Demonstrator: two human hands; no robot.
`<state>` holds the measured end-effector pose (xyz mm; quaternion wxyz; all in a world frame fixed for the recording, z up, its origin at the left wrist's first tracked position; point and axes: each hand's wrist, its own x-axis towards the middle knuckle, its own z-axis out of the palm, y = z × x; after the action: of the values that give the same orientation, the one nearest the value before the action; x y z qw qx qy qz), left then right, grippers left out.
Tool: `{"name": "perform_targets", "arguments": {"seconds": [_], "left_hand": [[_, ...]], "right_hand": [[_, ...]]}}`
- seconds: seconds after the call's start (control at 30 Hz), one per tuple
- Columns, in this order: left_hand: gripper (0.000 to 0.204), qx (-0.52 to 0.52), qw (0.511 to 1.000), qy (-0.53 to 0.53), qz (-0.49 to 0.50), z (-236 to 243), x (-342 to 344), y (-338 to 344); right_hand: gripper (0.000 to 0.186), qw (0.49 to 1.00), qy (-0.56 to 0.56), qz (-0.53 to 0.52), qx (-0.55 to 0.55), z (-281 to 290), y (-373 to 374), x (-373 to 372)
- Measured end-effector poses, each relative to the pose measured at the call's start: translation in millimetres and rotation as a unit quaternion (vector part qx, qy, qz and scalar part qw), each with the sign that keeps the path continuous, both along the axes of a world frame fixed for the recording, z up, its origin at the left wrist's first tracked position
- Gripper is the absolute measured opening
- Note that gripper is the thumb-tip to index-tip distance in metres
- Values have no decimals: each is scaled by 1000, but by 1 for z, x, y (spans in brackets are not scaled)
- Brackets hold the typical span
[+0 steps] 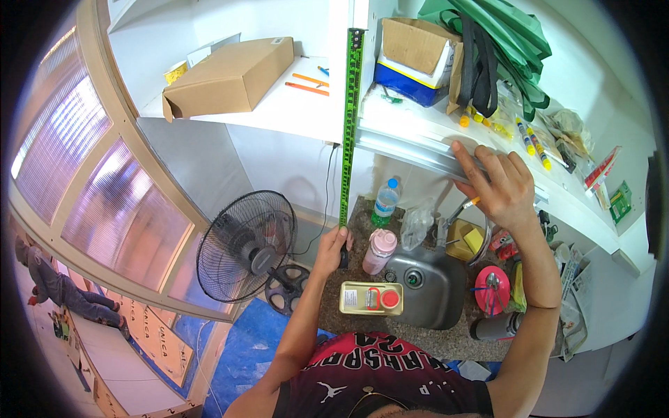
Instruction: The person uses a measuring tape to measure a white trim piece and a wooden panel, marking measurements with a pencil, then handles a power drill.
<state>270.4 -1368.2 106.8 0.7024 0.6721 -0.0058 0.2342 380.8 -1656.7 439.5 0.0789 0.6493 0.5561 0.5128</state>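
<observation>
My left hand (332,249) is closed round the dark case of a tape measure (343,259). Its bright green blade (349,132) runs up past the cabinet's upright edge, the hooked end standing high. My right hand (496,182) lies across a silvery aluminium rail (411,151) along the shelf's front edge, index finger stretched over it. A thin pencil (474,201) with a yellow-orange end pokes out below that hand; the palm hides the rest.
Below is a steel sink (439,306) in a speckled counter (327,310), with a pink bottle (380,251), a water bottle (385,203) and a rectangular tin (371,298). A fan (247,244) stands left. Cardboard box (230,80) and green bag (512,42) occupy shelves. Another person (66,285) is far left.
</observation>
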Motion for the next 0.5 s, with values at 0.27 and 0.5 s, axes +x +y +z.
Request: {"name": "perform_targets", "arguments": {"seconds": [0.27, 0.5], "left_hand": [[51, 24, 1000, -3, 12, 6, -2, 1], [50, 16, 1000, -8, 7, 5, -1, 1]], "right_hand": [[80, 1000, 3, 5, 4, -1, 2, 1], [80, 1000, 10, 2, -1, 0, 1, 1]]}}
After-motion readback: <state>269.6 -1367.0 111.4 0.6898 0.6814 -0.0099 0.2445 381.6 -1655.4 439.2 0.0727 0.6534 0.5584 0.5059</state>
